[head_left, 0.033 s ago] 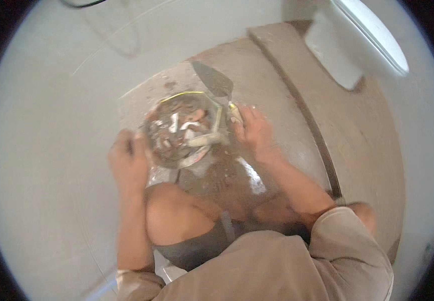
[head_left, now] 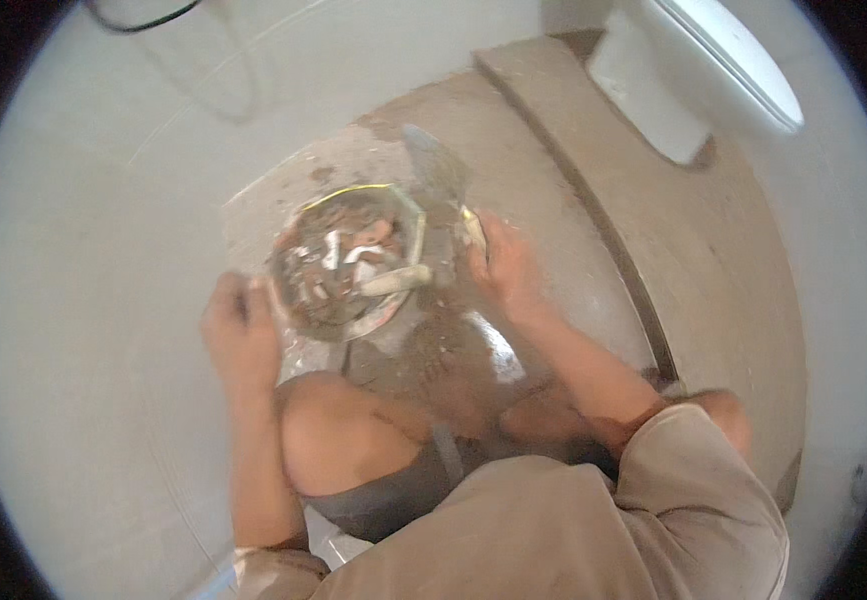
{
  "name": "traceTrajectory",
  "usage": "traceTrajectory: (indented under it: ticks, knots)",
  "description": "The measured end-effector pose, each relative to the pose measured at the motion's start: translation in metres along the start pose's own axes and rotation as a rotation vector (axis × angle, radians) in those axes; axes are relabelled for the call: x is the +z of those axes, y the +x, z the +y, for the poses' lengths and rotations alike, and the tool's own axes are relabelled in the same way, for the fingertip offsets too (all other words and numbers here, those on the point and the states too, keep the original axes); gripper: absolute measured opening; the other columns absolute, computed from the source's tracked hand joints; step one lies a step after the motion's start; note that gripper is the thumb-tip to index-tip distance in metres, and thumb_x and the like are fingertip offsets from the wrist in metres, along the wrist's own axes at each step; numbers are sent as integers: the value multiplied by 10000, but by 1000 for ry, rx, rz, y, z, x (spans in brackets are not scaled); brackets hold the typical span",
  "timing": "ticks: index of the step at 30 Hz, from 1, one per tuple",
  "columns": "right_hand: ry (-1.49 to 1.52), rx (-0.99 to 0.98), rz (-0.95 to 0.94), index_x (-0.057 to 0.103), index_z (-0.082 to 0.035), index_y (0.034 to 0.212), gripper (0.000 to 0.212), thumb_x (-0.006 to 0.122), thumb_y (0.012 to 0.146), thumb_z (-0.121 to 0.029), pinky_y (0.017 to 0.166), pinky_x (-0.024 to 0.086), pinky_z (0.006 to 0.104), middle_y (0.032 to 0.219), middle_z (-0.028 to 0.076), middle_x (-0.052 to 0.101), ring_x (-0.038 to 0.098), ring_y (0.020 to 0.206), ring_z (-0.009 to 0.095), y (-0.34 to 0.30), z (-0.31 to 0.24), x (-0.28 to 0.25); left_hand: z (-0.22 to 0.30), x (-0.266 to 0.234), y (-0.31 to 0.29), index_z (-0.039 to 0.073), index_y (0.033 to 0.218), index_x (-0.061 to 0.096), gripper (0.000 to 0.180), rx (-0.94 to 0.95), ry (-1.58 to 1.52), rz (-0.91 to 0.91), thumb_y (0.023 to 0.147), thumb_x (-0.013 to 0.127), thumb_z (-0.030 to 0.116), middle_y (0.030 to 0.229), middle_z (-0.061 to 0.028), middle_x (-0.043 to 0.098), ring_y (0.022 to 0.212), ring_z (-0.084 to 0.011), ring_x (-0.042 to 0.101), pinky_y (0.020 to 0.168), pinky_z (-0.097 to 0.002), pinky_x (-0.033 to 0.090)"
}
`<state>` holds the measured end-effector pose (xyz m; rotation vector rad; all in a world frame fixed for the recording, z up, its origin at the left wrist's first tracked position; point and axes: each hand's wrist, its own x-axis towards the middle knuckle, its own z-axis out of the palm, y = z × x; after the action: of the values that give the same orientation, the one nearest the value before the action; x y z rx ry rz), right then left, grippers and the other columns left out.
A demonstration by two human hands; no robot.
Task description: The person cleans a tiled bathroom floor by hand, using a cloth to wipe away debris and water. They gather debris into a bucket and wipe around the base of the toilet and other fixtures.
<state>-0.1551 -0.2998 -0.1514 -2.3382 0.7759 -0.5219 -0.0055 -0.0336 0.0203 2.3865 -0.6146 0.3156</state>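
The round pan (head_left: 343, 265) is grey-brown with a thin yellow rim, holding white, pink and brown scraps. Around the pan the floor (head_left: 73, 300) is pale grey-white; beyond it lies mottled brown cement (head_left: 573, 200).

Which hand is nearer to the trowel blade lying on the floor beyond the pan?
Right. The right hand grips the pan's far-right rim, just below the trowel blade. The left hand holds the near-left rim, across the pan from it.
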Motion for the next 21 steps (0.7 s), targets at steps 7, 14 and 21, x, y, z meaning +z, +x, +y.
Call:
traceTrajectory:
  ticks: [7,14,21]
  knots:
    - [155,369,-303,660,29,1195,397,626,981,-303,898,534,554,1049,315,709,689,1023,492,-91,125,36,5,5,7,-24,834,516,268,-30,-13,-127,1005,612,158,699,-80,486,700,-137,423,625,-346,396]
    - [472,616,-15,662,10,1099,353,602,1030,-331,635,555,472,838,193,705,697,684,338,3,195,43,3,18,11,-19,813,510,270,-19,-39,-180,1011,604,138,705,-38,492,704,-122,421,615,-331,382]
    - [1223,1042,279,569,-25,1081,313,544,1079,-337,485,499,358,854,126,631,607,619,192,65,194,42,13,26,16,-18,809,499,286,-10,-39,-209,1024,601,140,711,-21,464,700,-113,401,602,-315,365]
